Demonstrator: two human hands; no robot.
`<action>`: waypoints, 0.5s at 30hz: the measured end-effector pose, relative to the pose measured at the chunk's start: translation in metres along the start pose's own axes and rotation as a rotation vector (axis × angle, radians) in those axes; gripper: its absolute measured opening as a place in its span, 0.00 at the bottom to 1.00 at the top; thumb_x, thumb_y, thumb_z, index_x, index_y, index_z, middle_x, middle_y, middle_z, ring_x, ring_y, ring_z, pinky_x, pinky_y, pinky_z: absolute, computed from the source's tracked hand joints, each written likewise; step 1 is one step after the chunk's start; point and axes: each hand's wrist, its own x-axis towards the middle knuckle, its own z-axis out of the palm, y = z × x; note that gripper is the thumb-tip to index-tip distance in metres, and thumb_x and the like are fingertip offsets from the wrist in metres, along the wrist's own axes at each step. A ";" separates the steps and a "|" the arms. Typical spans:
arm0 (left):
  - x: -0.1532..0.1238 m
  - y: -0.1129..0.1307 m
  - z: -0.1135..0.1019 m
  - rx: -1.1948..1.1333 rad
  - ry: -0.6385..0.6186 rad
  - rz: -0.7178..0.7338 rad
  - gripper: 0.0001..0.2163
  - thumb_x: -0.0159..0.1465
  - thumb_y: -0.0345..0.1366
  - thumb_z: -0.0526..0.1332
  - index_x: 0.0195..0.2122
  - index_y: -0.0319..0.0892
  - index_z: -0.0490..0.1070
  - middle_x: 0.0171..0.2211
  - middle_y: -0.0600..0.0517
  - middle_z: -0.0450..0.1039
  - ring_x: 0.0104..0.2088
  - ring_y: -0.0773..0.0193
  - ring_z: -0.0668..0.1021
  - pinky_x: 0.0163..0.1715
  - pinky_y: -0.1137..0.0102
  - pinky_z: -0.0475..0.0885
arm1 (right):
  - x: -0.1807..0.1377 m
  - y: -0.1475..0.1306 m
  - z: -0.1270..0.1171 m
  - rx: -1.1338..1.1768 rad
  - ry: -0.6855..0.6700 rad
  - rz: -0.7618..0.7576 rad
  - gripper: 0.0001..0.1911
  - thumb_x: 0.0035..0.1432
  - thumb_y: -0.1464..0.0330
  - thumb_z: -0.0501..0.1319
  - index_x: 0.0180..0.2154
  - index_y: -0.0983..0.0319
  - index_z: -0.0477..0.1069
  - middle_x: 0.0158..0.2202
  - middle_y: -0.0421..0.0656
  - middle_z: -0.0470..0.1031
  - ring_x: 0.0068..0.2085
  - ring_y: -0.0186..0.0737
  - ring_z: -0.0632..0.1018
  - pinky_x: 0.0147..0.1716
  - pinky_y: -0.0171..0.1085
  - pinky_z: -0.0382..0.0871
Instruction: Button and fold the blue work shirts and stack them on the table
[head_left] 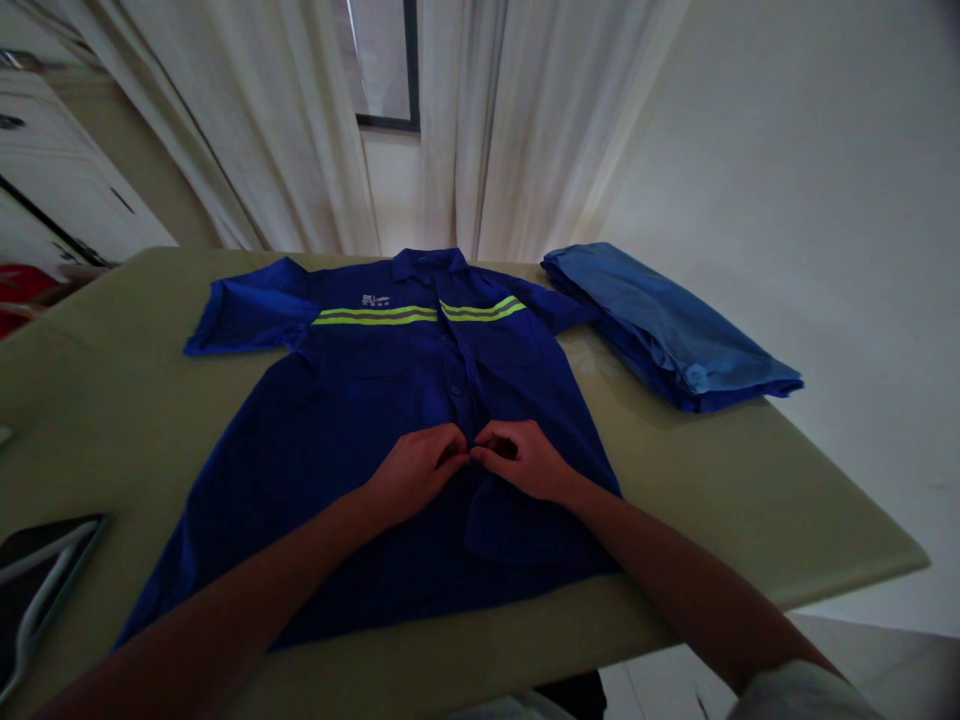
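While one blue shirt (360, 420) lies spread flat, front side up, on a pale green table (750, 480), a person's two bare hands meet over its front opening, below the middle of the shirt. The left hand (416, 470) is curled, fingertips pinched on the fabric at the opening. The right hand (521, 458) is curled the same way, pinching the opposite edge. The two hands touch at the fingertips. Whether a button sits between them cannot be told.

The shirt has one collar at its far end, two short sleeves spread to either side, and two yellow-green reflective stripes running across the chest, broken at the opening. A small white mark sits just above the stripes, left of the opening. One button shows on the opening, between the hands and the stripes.

Right of the shirt, touching its right sleeve, lies one folded stack of lighter blue cloth (667, 330). Well left of the shirt, at the near table edge, rests one dark flat object (37, 570) with a pale cord on it.

Beyond the shirt's collar hang white curtains (300, 130), with one dark-framed window (386, 60) between them.
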 end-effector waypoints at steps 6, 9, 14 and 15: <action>0.004 0.008 -0.009 -0.043 -0.087 -0.020 0.03 0.67 0.33 0.65 0.39 0.45 0.71 0.31 0.56 0.75 0.31 0.64 0.76 0.33 0.69 0.69 | -0.001 -0.001 0.003 -0.072 0.064 -0.015 0.04 0.58 0.71 0.63 0.34 0.61 0.77 0.23 0.34 0.70 0.24 0.31 0.68 0.27 0.32 0.59; 0.005 0.010 -0.011 -0.016 -0.082 0.003 0.05 0.64 0.28 0.64 0.39 0.44 0.71 0.32 0.55 0.74 0.31 0.64 0.76 0.33 0.69 0.69 | -0.001 -0.003 0.002 -0.097 0.067 -0.021 0.07 0.56 0.73 0.61 0.34 0.61 0.78 0.24 0.35 0.71 0.25 0.31 0.69 0.28 0.32 0.59; 0.001 0.006 -0.006 0.078 0.012 0.072 0.03 0.66 0.30 0.61 0.38 0.45 0.69 0.35 0.53 0.74 0.35 0.62 0.77 0.37 0.67 0.70 | -0.002 -0.005 0.001 -0.091 0.032 -0.013 0.05 0.59 0.72 0.61 0.36 0.61 0.77 0.24 0.35 0.71 0.25 0.32 0.69 0.28 0.32 0.60; 0.000 0.005 -0.005 0.072 0.011 0.073 0.03 0.67 0.30 0.61 0.39 0.45 0.69 0.34 0.54 0.74 0.35 0.63 0.76 0.36 0.67 0.69 | -0.002 -0.006 0.001 -0.087 0.025 -0.015 0.05 0.60 0.71 0.62 0.36 0.61 0.77 0.24 0.35 0.71 0.25 0.32 0.69 0.28 0.32 0.60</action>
